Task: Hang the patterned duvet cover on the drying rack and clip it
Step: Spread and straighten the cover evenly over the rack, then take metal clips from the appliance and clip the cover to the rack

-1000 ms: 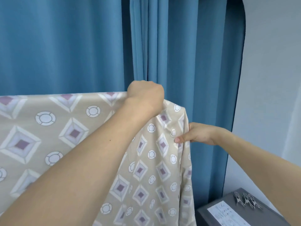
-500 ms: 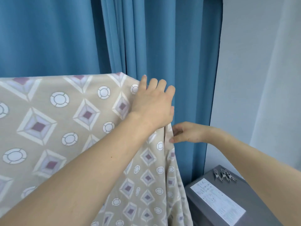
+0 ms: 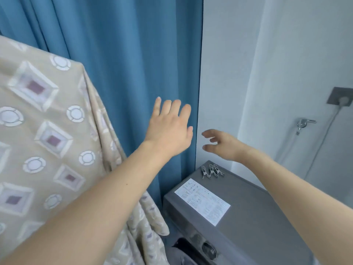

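Hanging at 9 o'clock: 1 patterned duvet cover (image 3: 47,142), long axis vertical, right edge falling toward 6. 3 metal clips (image 3: 211,171) on grey machine top (image 3: 254,213), 5 o'clock. Left hand (image 3: 169,131), right hand (image 3: 222,145): fingers spread, holding nothing.

A single head-worn camera looks forward and down, tilted rightward. It sits close behind both outstretched forearms, with the draped duvet cover (image 3: 47,131) near on the left, blue curtain (image 3: 124,73) ahead and grey appliance (image 3: 257,217) lower right.
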Demonstrator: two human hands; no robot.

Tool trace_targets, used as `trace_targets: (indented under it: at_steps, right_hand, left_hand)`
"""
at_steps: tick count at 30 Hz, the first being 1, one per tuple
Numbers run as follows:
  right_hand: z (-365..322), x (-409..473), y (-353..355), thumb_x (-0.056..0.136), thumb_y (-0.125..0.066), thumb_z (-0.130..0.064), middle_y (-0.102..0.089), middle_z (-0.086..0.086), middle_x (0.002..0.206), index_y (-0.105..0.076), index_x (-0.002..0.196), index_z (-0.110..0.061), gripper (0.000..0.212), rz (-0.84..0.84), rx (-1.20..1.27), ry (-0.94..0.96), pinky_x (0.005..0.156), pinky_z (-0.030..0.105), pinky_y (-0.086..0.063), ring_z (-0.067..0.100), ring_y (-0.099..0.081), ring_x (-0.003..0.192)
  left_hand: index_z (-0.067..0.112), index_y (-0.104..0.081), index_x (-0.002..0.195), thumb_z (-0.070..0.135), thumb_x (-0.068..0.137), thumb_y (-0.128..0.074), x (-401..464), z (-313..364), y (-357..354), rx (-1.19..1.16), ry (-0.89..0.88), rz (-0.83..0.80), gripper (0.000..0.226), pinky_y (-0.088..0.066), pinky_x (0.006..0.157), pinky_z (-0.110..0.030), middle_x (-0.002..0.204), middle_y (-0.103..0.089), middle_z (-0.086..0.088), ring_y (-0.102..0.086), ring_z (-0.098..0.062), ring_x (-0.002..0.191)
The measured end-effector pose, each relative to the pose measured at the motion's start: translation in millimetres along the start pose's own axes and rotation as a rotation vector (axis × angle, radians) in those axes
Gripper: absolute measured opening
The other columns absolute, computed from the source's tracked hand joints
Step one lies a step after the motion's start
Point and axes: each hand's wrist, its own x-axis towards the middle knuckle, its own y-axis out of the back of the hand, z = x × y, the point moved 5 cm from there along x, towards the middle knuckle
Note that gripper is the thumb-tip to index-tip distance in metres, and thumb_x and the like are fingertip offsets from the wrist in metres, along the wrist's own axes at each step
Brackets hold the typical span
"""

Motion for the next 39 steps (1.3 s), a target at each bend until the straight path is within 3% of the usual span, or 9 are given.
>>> trace_targets:
  at_steps: [7, 10, 13, 16, 20, 22, 27, 33, 39]
  right_hand:
    - [130.6, 23.3, 9.0, 0.093, -0.058, -0.026, -0.048, -0.006, 0.138, -0.045, 0.139, -0.024, 0.047, 0.010, 0.024, -0.205, 0.094, 0.025, -0.036, 0.015, -0.048, 0.122]
    - [181.7, 40.1, -2.9, 0.093, -0.057, -0.027, -0.048, -0.007, 0.139, -0.046, 0.138, -0.025, 0.046, -0.027, 0.050, -0.295, 0.099, 0.029, -0.039, 0.014, -0.048, 0.120]
    - [228.2, 61.1, -20.8, 0.093, -0.056, -0.024, -0.048, -0.006, 0.138, -0.045, 0.139, -0.023, 0.047, -0.055, 0.054, -0.378, 0.093, 0.025, -0.037, 0.016, -0.047, 0.122]
    - [273.0, 89.7, -47.2, 0.092, -0.055, -0.022, -0.048, 0.000, 0.140, -0.044, 0.138, -0.019, 0.047, -0.037, 0.049, -0.421, 0.098, 0.030, -0.039, 0.021, -0.048, 0.122]
    - [332.6, 129.0, -95.1, 0.094, -0.053, -0.030, -0.042, 0.002, 0.146, -0.037, 0.144, -0.020, 0.054, 0.008, 0.079, -0.467, 0.104, 0.033, -0.037, 0.022, -0.043, 0.129]
    - [361.3, 147.7, -115.8, 0.093, -0.052, -0.032, -0.043, 0.002, 0.145, -0.037, 0.144, -0.020, 0.054, 0.050, 0.059, -0.485, 0.105, 0.038, -0.036, 0.025, -0.043, 0.129]
    - [414.0, 188.1, -156.0, 0.093, -0.049, -0.052, -0.039, 0.004, 0.148, -0.032, 0.146, -0.021, 0.064, 0.154, -0.076, -0.535, 0.110, 0.042, -0.023, 0.031, -0.030, 0.136]
    - [428.5, 215.9, -186.2, 0.085, -0.047, -0.069, -0.041, -0.001, 0.141, -0.034, 0.143, -0.027, 0.073, 0.225, -0.214, -0.384, 0.107, 0.041, -0.019, 0.026, -0.033, 0.130]
    - [421.6, 220.2, -189.6, 0.086, -0.030, -0.069, -0.049, -0.008, 0.130, -0.039, 0.140, -0.030, 0.067, 0.244, -0.246, -0.262, 0.104, 0.040, -0.025, 0.023, -0.041, 0.119]
  left_hand:
    - [0.016, -0.031, 0.146, 0.041, 0.094, -0.046, 36.5, 57.5, -116.5, -0.185, 0.065, -0.262, 0.059, -0.011, 0.118, -0.050, 0.146, -0.037, -0.008, -0.032, -0.031, 0.133]
    - [0.018, -0.029, 0.146, 0.041, 0.096, -0.044, 44.1, 70.7, -180.1, -0.360, 0.169, -0.463, 0.057, -0.020, 0.115, -0.041, 0.144, -0.037, -0.006, -0.030, -0.031, 0.132]
    - [0.018, -0.030, 0.144, 0.039, 0.095, -0.046, 44.0, 85.6, -256.9, -0.544, 0.286, -0.681, 0.055, -0.029, 0.109, -0.040, 0.145, -0.037, -0.007, -0.030, -0.031, 0.133]
    - [0.016, -0.039, 0.136, 0.039, 0.094, -0.046, 42.5, 101.5, -341.9, -0.656, 0.390, -0.828, 0.049, -0.036, 0.106, -0.042, 0.141, -0.043, -0.008, -0.036, -0.031, 0.130]
    - [0.014, -0.048, 0.109, 0.042, 0.091, -0.044, 32.9, 130.0, -447.0, -0.725, 0.506, -0.931, 0.033, -0.048, 0.088, -0.040, 0.118, -0.057, -0.008, -0.055, -0.031, 0.106]
    - [0.014, -0.047, 0.102, 0.047, 0.092, -0.040, 26.1, 143.7, -491.1, -0.697, 0.531, -0.915, 0.035, -0.049, 0.085, -0.040, 0.113, -0.059, -0.008, -0.057, -0.031, 0.101]
    - [0.013, -0.052, 0.111, 0.068, 0.087, -0.043, 10.6, 167.8, -558.5, -0.530, 0.539, -0.764, 0.061, -0.044, 0.088, -0.040, 0.116, -0.057, -0.007, -0.055, -0.031, 0.109]
    - [0.017, -0.049, 0.082, 0.040, 0.080, -0.043, -14.3, 173.0, -568.5, -0.414, 0.466, -0.391, 0.024, -0.039, 0.072, -0.039, 0.082, -0.053, -0.001, -0.050, -0.027, 0.078]
    - [0.020, -0.046, 0.086, 0.037, 0.087, -0.042, -11.9, 173.4, -572.3, -0.393, 0.495, -0.416, 0.017, -0.038, 0.075, -0.039, 0.086, -0.049, 0.000, -0.045, -0.025, 0.082]
